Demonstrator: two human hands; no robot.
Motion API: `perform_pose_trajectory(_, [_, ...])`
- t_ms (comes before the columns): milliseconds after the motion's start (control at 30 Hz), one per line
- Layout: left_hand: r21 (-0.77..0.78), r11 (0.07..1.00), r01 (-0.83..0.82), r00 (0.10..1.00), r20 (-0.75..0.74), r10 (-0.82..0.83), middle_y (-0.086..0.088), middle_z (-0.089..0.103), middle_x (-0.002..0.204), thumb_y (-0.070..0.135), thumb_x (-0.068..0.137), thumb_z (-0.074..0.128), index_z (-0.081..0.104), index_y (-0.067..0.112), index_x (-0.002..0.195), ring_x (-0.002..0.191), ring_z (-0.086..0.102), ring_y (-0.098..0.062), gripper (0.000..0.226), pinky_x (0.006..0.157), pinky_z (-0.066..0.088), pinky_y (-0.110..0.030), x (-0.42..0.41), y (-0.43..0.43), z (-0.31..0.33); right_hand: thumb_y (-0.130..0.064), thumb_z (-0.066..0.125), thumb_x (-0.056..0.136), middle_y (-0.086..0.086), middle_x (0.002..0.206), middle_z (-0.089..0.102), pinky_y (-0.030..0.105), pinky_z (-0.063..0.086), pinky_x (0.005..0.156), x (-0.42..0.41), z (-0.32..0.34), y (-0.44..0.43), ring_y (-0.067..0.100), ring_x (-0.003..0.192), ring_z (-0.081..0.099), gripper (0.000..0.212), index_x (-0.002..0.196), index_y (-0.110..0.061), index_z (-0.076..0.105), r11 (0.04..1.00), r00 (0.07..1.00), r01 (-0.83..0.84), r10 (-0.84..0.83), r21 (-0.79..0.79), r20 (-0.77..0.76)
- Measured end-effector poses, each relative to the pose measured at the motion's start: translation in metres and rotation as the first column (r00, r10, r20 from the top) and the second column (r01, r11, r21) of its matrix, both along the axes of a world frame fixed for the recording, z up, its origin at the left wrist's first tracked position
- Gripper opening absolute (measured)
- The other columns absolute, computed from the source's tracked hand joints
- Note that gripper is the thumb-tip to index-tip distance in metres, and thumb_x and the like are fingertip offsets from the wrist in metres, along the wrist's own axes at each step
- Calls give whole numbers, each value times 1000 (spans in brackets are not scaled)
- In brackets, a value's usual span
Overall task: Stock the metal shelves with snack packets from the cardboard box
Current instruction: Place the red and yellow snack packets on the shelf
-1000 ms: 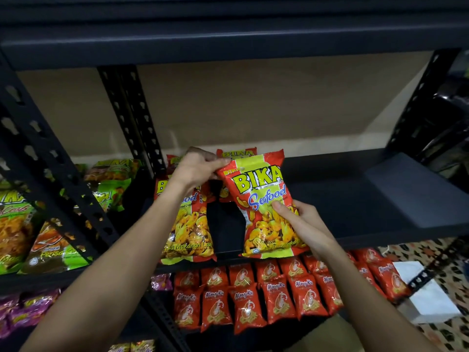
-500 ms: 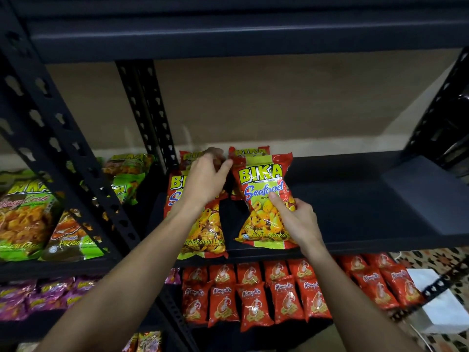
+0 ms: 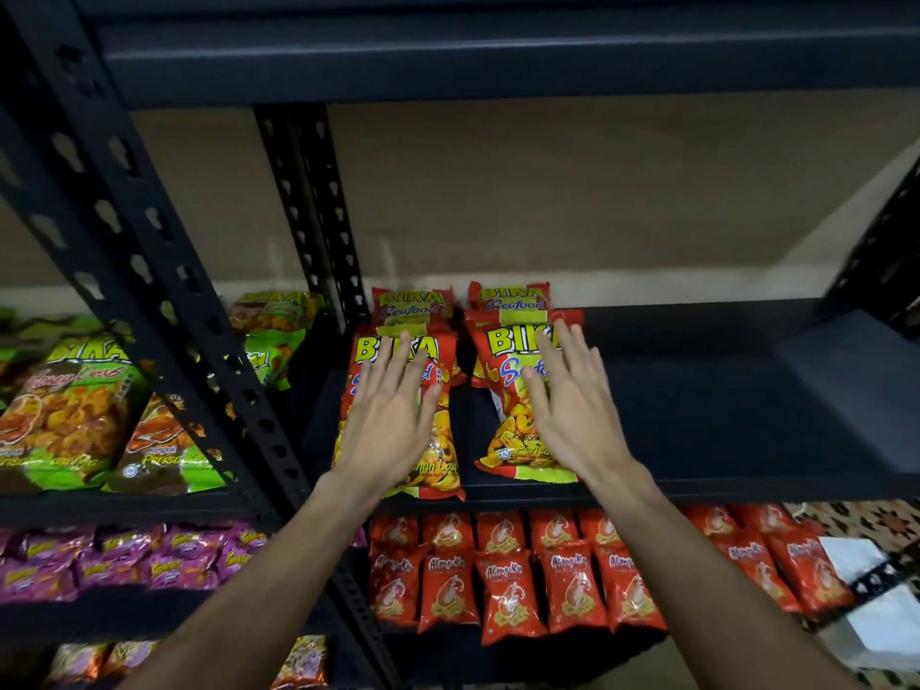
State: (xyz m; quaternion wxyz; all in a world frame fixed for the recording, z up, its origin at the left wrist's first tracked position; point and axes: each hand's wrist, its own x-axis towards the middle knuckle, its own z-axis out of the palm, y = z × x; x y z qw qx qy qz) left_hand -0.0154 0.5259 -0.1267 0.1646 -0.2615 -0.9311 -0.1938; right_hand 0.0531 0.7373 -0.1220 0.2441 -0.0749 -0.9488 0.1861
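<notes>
Left hand (image 3: 393, 425) and right hand (image 3: 572, 415) are lying flat with fingers straight and spread, each grip wide and holding nothing. The left hand is resting on the left packet (image 3: 440, 465), the right hand on the right packet (image 3: 508, 440). Both packets are lying side by side, slightly apart, at the front of the shelf (image 3: 697, 430). Two back packets (image 3: 508, 296) are standing behind them. Red packets (image 3: 503, 590) are filling the shelf below.

Left hand (image 3: 393, 420) covers the middle print of the front left packet (image 3: 444, 458), right hand (image 3: 572, 410) hides half the word on the front right packet (image 3: 504, 440). Two rear packets (image 3: 410, 303) show tops only. White thing (image 3: 881, 625) bottom right blurred, cut by the edge
</notes>
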Motion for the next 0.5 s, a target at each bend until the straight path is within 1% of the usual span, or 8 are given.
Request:
perform_pose_trajectory(33, [-26, 1000, -8, 1000, -3, 8, 2, 3, 164, 46, 106, 23, 23, 19, 156, 151, -9, -14, 56, 121, -7, -33, 0, 0, -1, -45, 25, 107, 4, 167, 4, 32, -10, 120, -3, -3, -1, 16, 153, -8, 57, 157, -19, 22, 999, 999, -12, 10, 30, 45])
perform_pose_trajectory(100, [-89, 996, -27, 1000, -15, 26, 3, -4, 163, 47, 106, 17, 14, 20, 157, 150, -15, -15, 57, 119, -12, -32, 0, 1, -3, -52, 17, 105, 4, 166, -7, 34, -13, 121, -6, -6, -1, 17, 151, -19, 62, 159, -21, 11, 997, 991, -12, 2, 76, 137])
perform_pose_trajectory(200, [-153, 987, -51, 998, -40, 45, 1, -5, 164, 51, 102, 5, 8, 21, 157, 150, -15, -18, 63, 120, -12, -35, 0, 1, -6, -62, 7, 99, 3, 163, -21, 38, -15, 121, -8, -9, -3, 17, 147, -28, 71, 158, -24, -6, 992, 971, -3, -27, 125, 237])
perform_pose_trajectory(267, [-174, 983, -61, 997, -49, 53, -1, -4, 164, 53, 99, 1, 6, 21, 157, 150, -14, -20, 67, 121, -9, -38, 0, 2, -6, -70, 3, 94, 3, 162, -26, 40, -15, 121, -9, -10, -4, 17, 146, -31, 77, 156, -26, -14, 989, 962, 7, -48, 150, 270])
perform_pose_trajectory(367, [-194, 977, -89, 995, -60, 79, -3, -6, 164, 54, 99, 5, 3, 22, 157, 150, -14, -23, 66, 121, -7, -41, -1, 4, -9, -80, 1, 88, 3, 160, -29, 46, -10, 123, -10, -11, -5, 20, 146, -31, 86, 153, -30, -24, 979, 955, 25, -84, 204, 283])
perform_pose_trajectory(500, [-224, 968, -117, 992, -78, 102, -5, -5, 164, 57, 100, 6, 0, 24, 156, 151, -12, -27, 66, 123, -1, -47, -1, 6, -12, -83, -3, 85, 10, 159, -29, 50, -13, 121, -10, -10, -8, 27, 147, -29, 79, 148, -43, -30, 960, 950, -13, -75, 279, 302])
